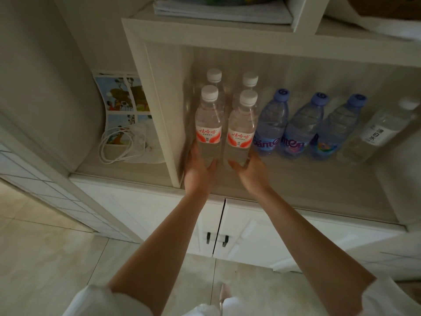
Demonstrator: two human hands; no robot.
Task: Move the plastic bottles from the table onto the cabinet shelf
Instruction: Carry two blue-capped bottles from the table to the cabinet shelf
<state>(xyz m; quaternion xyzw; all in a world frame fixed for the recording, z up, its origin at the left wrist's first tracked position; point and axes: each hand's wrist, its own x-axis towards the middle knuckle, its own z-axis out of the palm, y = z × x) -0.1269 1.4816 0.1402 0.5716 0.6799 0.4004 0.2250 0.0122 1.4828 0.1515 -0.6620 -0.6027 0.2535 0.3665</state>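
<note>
Two clear bottles with white caps and red-and-white labels stand upright at the front left of the cabinet shelf. My left hand wraps the base of the left bottle. The base of the right bottle sits in my right hand. Behind them stand two more white-capped bottles, mostly hidden. To the right is a row of three blue bottles with blue caps, then a clear square bottle with a white label.
A white divider panel bounds the shelf on the left; beyond it lie a picture sheet and a coiled white cable. Papers lie on the upper shelf. Closed cabinet doors with dark handles are below, above a tiled floor.
</note>
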